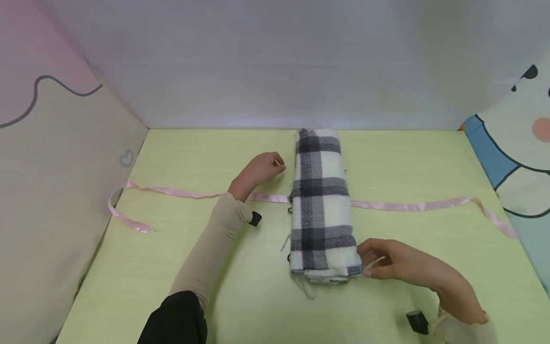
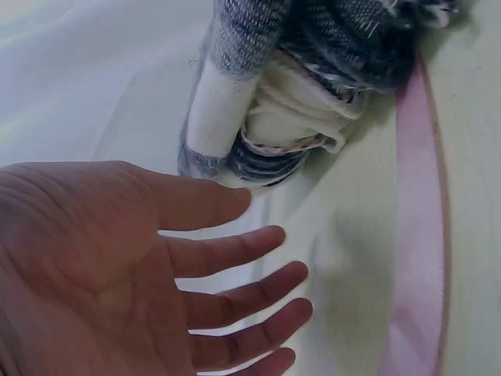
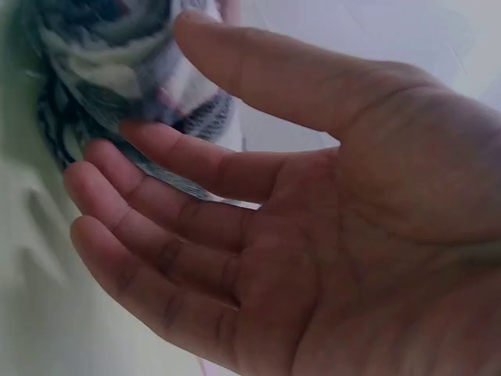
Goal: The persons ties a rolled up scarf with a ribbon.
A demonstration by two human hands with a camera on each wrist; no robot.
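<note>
A rolled plaid scarf (image 1: 322,205) in white, grey and dark blue lies lengthwise across a pink ribbon (image 1: 404,206). To its left, a little apart from its far part, is my left hand (image 1: 259,168); the left wrist view shows that hand (image 2: 156,266) with fingers extended, holding nothing, near the scarf's folded end (image 2: 290,117). My right hand (image 1: 395,260) is at the scarf's near right corner, fingers loosely bent. In the right wrist view its palm (image 3: 313,235) holds nothing and the fingertips are close to the scarf (image 3: 125,70); whether they touch it I cannot tell.
The ribbon's left end (image 1: 137,225) curls back on the pale yellow table (image 1: 240,296); its right end (image 1: 507,228) reaches the table's right edge. A white wall (image 1: 275,71) stands behind, with printed panels (image 1: 64,181) on both sides. Loose fringe threads (image 1: 306,289) stick out from the scarf.
</note>
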